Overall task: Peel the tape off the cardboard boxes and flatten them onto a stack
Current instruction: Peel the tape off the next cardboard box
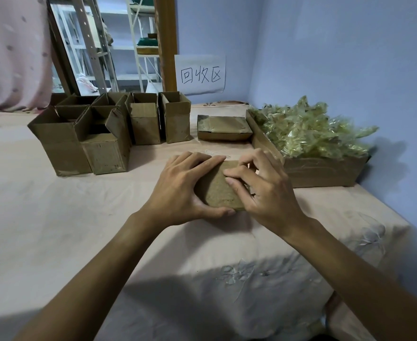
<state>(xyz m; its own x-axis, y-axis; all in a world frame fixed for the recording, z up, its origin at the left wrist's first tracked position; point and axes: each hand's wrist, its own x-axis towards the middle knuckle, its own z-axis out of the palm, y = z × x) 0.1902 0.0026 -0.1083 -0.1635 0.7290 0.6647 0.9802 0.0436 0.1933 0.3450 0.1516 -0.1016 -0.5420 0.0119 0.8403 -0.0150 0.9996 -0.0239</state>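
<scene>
Cardboard box (217, 190) at frame centre — we see the left hand (177, 190) gripping its left side, the right hand (266, 193) pinching its right edge

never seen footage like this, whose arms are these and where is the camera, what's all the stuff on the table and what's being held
There is no machine here. These are a person's two bare arms, filmed by one wide-angle camera worn on the head, which looks forward and down.

The left hand grips a small cardboard box. The curled fingers of the right hand pinch at its top edge.

The hands work over a cloth-covered table. At the back left stand several open boxes. In the middle lies what looks like flattened cardboard. On the right, a low cardboard tray holds what looks like crumpled tape. A handwritten paper sign hangs on the blue wall behind.
</scene>
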